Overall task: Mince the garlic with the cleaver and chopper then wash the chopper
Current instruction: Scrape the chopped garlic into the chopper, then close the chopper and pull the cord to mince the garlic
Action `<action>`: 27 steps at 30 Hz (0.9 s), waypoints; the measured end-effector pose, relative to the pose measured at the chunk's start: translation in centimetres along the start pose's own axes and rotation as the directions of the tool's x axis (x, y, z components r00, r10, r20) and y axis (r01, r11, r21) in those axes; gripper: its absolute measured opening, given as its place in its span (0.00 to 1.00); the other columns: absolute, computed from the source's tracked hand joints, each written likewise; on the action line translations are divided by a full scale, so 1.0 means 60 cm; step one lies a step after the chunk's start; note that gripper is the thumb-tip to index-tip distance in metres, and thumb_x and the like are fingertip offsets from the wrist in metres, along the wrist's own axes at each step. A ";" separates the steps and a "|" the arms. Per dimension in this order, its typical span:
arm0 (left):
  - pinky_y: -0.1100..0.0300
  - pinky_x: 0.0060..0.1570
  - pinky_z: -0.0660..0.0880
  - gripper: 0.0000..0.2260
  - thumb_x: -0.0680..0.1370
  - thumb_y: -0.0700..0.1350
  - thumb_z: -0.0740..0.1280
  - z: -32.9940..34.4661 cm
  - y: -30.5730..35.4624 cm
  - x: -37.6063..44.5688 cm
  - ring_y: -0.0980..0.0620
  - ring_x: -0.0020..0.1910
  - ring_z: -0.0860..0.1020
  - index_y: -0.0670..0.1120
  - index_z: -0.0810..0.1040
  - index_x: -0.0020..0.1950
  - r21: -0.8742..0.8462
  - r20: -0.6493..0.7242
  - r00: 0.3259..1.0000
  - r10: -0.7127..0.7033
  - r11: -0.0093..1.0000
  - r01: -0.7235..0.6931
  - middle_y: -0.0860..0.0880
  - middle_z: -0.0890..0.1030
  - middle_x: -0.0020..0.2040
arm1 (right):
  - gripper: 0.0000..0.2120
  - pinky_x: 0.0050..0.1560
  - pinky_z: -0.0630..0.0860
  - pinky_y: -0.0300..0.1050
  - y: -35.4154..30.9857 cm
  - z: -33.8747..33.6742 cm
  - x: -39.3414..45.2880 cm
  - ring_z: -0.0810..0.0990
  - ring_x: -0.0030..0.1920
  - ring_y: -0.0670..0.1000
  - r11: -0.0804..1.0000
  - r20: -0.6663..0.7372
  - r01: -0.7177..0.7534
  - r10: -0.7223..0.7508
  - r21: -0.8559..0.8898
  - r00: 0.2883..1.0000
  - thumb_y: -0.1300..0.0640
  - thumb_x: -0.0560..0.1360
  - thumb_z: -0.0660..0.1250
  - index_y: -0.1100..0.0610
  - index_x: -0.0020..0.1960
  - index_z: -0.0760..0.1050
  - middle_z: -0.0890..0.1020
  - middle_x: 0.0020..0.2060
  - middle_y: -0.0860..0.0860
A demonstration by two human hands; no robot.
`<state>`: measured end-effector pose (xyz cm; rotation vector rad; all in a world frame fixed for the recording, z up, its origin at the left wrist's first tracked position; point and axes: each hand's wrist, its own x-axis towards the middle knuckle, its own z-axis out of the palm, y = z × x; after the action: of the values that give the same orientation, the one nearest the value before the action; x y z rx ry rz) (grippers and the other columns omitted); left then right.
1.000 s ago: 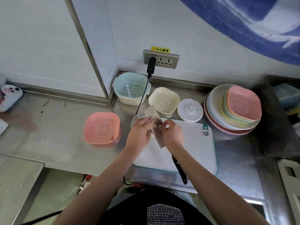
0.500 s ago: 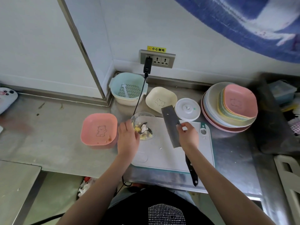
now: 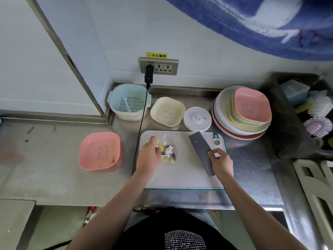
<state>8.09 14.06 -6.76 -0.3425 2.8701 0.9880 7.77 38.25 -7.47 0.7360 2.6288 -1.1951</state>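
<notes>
A clear chopper bowl (image 3: 168, 152) with garlic pieces (image 3: 164, 157) and its blade inside stands on the white cutting board (image 3: 187, 170). My left hand (image 3: 148, 156) grips the bowl's left side. My right hand (image 3: 220, 162) holds the grey cleaver (image 3: 201, 150), blade flat just above the board's right half, tip pointing away from me. The chopper's white lid (image 3: 197, 119) lies behind the board.
On the steel counter: a pink dish (image 3: 100, 150) at left, a blue strainer basket (image 3: 128, 101), a cream dish (image 3: 167, 111) and a stack of plates and dishes (image 3: 243, 112) at back. A black cord (image 3: 140, 127) runs from the wall socket. Brushes lie at far right.
My right hand took the cleaver away from over the bowl to the board's right side. My left hand went from the blade to the bowl, which now stands further onto the board.
</notes>
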 end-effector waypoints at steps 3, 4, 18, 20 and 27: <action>0.51 0.34 0.68 0.10 0.79 0.38 0.60 0.005 0.007 0.001 0.38 0.39 0.77 0.40 0.69 0.60 0.006 0.074 0.994 0.076 0.997 -0.077 0.41 0.76 0.35 | 0.07 0.36 0.70 0.43 0.014 -0.008 0.008 0.76 0.38 0.54 1.000 -0.014 0.008 -0.008 -0.016 1.000 0.53 0.79 0.61 0.53 0.51 0.77 0.81 0.42 0.55; 0.51 0.34 0.69 0.10 0.79 0.38 0.60 0.009 0.008 0.003 0.38 0.37 0.77 0.40 0.70 0.60 0.001 0.100 0.992 0.081 0.997 -0.082 0.42 0.75 0.34 | 0.08 0.38 0.70 0.43 0.018 -0.011 0.011 0.76 0.40 0.54 1.000 -0.014 0.012 -0.012 -0.017 1.000 0.54 0.80 0.60 0.54 0.52 0.77 0.81 0.44 0.56; 0.56 0.25 0.75 0.12 0.80 0.40 0.60 0.031 0.023 0.010 0.44 0.28 0.78 0.45 0.69 0.63 -0.102 0.228 0.974 -0.008 0.994 0.032 0.44 0.76 0.32 | 0.08 0.57 0.72 0.53 0.032 -0.028 0.066 0.77 0.53 0.59 0.944 0.023 0.049 -0.044 -0.326 0.999 0.57 0.77 0.62 0.52 0.55 0.76 0.80 0.50 0.56; 0.56 0.24 0.73 0.11 0.79 0.39 0.61 0.029 0.028 0.008 0.46 0.25 0.76 0.45 0.71 0.62 -0.141 0.195 0.981 -0.010 0.989 0.038 0.47 0.74 0.30 | 0.09 0.58 0.69 0.52 0.018 -0.029 0.072 0.75 0.57 0.58 0.915 -0.008 0.047 -0.055 -0.400 0.998 0.56 0.76 0.64 0.53 0.56 0.75 0.80 0.53 0.55; 0.49 0.36 0.73 0.10 0.79 0.39 0.61 0.018 0.030 0.014 0.38 0.37 0.78 0.38 0.75 0.58 0.033 -0.002 1.000 0.011 0.999 -0.011 0.38 0.79 0.35 | 0.17 0.63 0.65 0.55 -0.071 -0.003 0.095 0.67 0.64 0.56 0.908 0.061 0.289 -0.284 -0.303 0.957 0.54 0.75 0.67 0.51 0.62 0.69 0.73 0.61 0.53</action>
<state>6.82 15.94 -6.66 -0.3255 2.8898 0.9417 0.75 38.09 -6.47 0.2895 2.8866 -0.8052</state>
